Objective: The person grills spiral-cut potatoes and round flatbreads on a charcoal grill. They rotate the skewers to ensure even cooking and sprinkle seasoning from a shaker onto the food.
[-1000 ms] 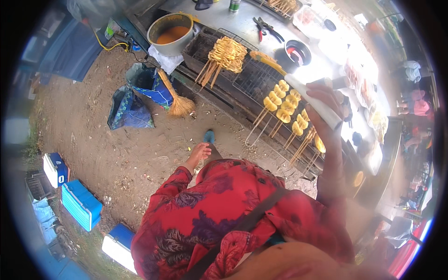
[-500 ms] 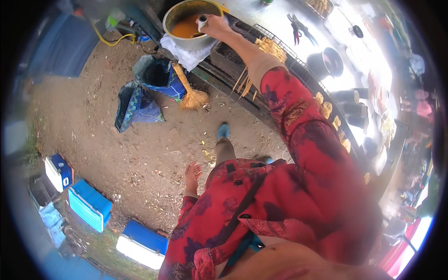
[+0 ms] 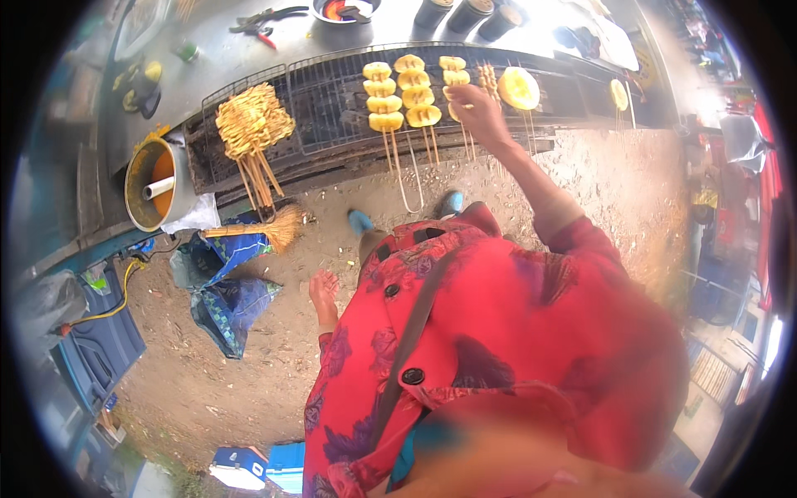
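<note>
Skewer (image 3: 455, 77) on the grill (image 3: 325, 108) seems light and soft (maybe hot); we'd hold its bare end. Our right hand (image 3: 477, 110) covers some, grip unclear; our left hand (image 3: 325, 292) is spread.

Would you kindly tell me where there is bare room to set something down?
The grate between the browned skewer stack and the leftmost yellow skewer is bare, as is the steel counter between bowl and grate. More skewers crowd around the right hand.

The right hand (image 3: 477, 112) is just beside yellow food (image 3: 453, 77) on the grill (image 3: 328, 112). The left hand (image 3: 324, 290) hangs above the dirt (image 3: 178, 398).
</note>
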Tool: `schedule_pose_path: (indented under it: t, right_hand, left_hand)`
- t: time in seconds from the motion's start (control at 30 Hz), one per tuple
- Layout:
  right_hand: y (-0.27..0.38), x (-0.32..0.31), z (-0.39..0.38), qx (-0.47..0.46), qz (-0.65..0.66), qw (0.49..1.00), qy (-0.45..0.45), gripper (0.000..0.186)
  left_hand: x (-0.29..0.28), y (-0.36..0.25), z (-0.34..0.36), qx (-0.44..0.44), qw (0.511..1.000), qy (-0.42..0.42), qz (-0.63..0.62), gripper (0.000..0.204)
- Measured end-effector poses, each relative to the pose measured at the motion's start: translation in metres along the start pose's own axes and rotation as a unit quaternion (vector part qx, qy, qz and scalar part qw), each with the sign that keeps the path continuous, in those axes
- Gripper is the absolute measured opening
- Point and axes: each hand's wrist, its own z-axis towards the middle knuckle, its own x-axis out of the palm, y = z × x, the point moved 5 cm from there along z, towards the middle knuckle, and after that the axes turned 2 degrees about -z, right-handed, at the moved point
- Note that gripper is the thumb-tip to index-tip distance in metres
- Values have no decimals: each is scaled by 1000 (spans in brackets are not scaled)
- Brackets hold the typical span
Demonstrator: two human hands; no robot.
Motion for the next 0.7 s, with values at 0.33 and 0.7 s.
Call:
schedule_pose_path:
  t: [0.33, 0.7]
  right_hand:
    - [-226, -93, -94, 143, -148, 978, -14, 55]
    - [-259, -108, -97, 198, 468, 852, 127, 34]
  left_hand:
    - [207, 44, -51, 6, 967, 130, 218, 28]
    - [409, 88, -122, 151, 892, 251, 345, 31]
